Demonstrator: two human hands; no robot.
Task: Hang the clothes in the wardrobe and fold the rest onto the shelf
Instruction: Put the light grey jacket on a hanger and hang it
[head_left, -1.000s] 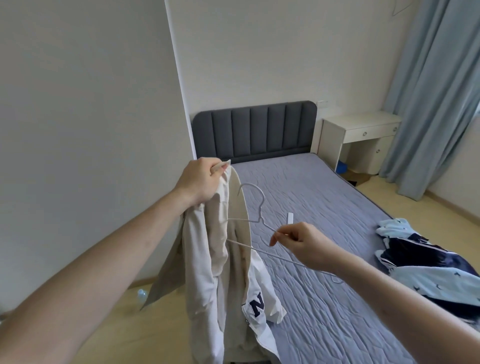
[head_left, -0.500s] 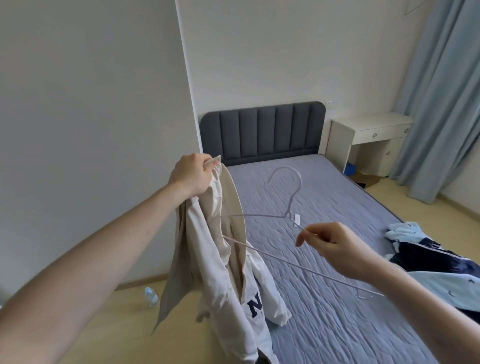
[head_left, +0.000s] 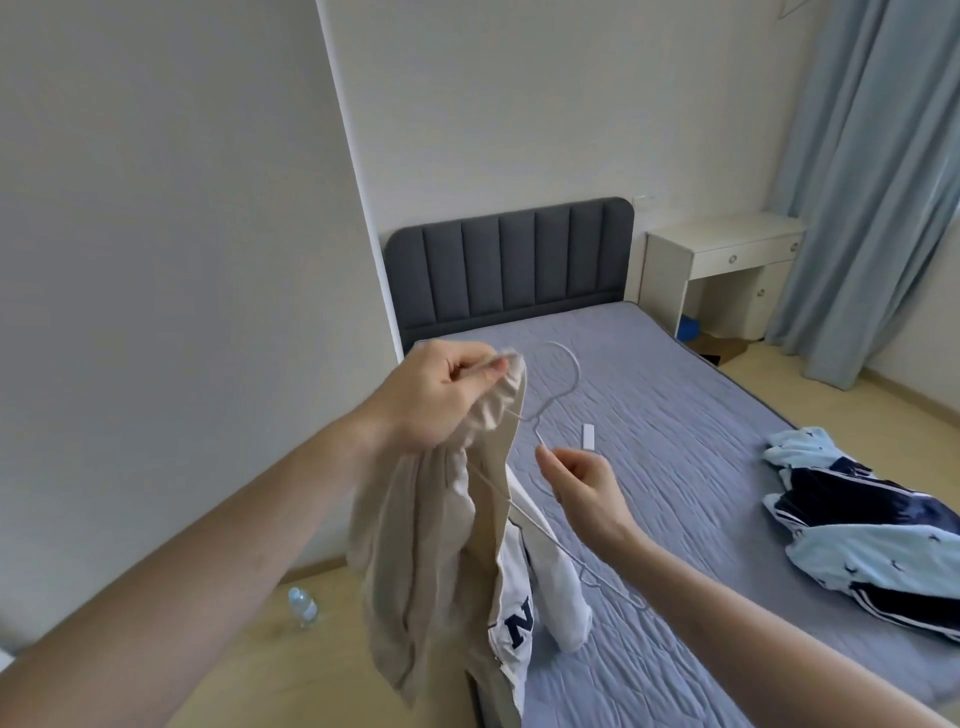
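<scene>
Head view of a bedroom, with both arms raised over the near left corner of the bed (head_left: 675, 415). The left hand (head_left: 441, 400) was clamped on the bunched top edge of a beige jacket (head_left: 431, 545), its fingers curled round the cloth; the garment hung freely from that grip, past the bed's edge toward the floor. A white panel with a dark blue letter "N" showed on the jacket's lower right part. The right hand (head_left: 582, 486) pinched a thin white wire hanger (head_left: 563, 374) just below its neck, thumb and forefinger closed on the wire. The hook stood up and away from the person, above the mattress, while the left arm of the hanger passed into the jacket's opening beside the left hand; the lower bar ran down to the right, under the right wrist. A small white rectangular object (head_left: 588, 436) lay on the grey-blue quilted cover, just beyond the right hand. A heap of light blue and navy clothes (head_left: 857, 525) lay at the right edge of the bed, well apart from the hands. A dark padded headboard (head_left: 514, 260) closed the far end. A white bedside desk (head_left: 722, 265) stood far right, beside a pale blue curtain (head_left: 872, 156). A plastic bottle (head_left: 302, 607) lay on the wooden floor near left.
</scene>
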